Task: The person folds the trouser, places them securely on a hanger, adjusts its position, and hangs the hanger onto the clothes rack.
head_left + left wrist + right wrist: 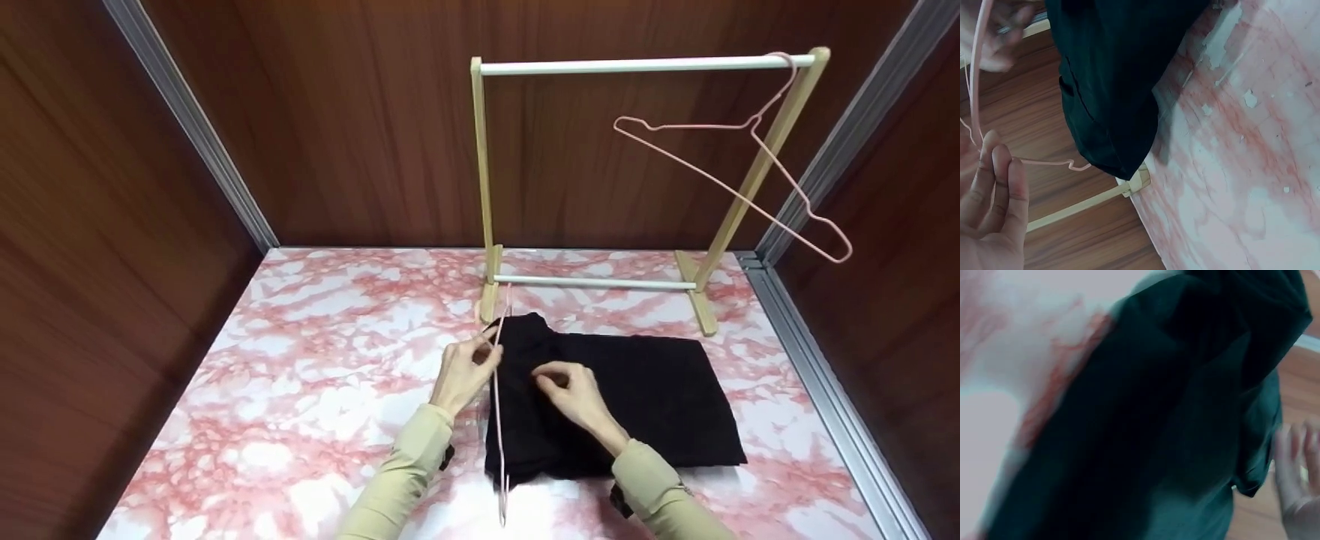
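Note:
A black folded garment [637, 397] lies on the table, with a slit in its cloth [1075, 84] in the left wrist view. Along its left end stands a pink hanger [498, 420], seen nearly edge-on in the head view. My left hand [465, 373] pinches the hanger's wire between thumb and fingers, beside the garment's left edge. Over the cloth, just right of the hanger, is my right hand [574, 394], fingers loosely bent and nothing in them. It looks blurred in the right wrist view, at the right edge.
Behind the garment stands a rack of pale wooden posts with a white top rail [637, 66]. A second pink hanger [705, 126] hangs at the rail's right end. Brown wood-grain walls [360, 127] enclose the red-and-white marbled table [322, 405].

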A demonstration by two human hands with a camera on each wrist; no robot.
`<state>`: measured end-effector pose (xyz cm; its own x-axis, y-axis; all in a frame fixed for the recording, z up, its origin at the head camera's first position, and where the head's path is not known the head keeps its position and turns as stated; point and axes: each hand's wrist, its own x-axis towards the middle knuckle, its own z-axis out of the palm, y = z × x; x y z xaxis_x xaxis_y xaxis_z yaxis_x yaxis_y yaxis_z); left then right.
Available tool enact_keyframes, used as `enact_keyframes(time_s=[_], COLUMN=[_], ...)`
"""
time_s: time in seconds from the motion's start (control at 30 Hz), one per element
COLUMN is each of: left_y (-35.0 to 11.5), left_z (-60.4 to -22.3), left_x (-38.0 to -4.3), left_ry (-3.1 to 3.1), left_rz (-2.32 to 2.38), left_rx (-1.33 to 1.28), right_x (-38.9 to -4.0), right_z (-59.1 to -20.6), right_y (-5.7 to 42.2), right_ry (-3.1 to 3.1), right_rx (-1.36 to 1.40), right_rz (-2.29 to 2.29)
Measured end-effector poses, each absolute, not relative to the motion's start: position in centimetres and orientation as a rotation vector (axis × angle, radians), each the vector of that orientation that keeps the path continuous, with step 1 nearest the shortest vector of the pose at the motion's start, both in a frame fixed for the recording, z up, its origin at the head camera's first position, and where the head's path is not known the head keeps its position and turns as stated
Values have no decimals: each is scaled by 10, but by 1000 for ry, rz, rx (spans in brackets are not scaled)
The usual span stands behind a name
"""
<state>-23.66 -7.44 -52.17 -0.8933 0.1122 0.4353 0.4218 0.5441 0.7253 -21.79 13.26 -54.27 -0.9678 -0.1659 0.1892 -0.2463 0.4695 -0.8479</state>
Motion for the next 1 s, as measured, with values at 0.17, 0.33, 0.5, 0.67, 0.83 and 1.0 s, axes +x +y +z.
enact_keyframes(time_s=[0.17, 0.33, 0.5, 0.67, 0.83, 1.0], left_y=[-80, -90, -101, -108, -112, -114], left_z=[-518, -513, -516, -523, -530, -535], left_x=[-236, -236, -240, -244, -246, -246], left_ry=[-2482, -2550, -2434, -2282, -2208, -2159], left_rz=[-1275, -1435, -1885, -2179, -2294, -2356], left_rx=[-239, -16, 194, 349, 355, 358], right_x=[-226, -235, -242, -248, -250, -251], right_z=[-552, -553, -554, -558, -560, -562], right_y=[141, 144, 141, 136, 134, 132], right_ry=[-2706, -2676, -2618, -2676, -2724, -2632], right_rx=[46, -182, -305, -378, -388, -390], right_rz=[1625, 2003, 2282, 2264, 2177, 2252])
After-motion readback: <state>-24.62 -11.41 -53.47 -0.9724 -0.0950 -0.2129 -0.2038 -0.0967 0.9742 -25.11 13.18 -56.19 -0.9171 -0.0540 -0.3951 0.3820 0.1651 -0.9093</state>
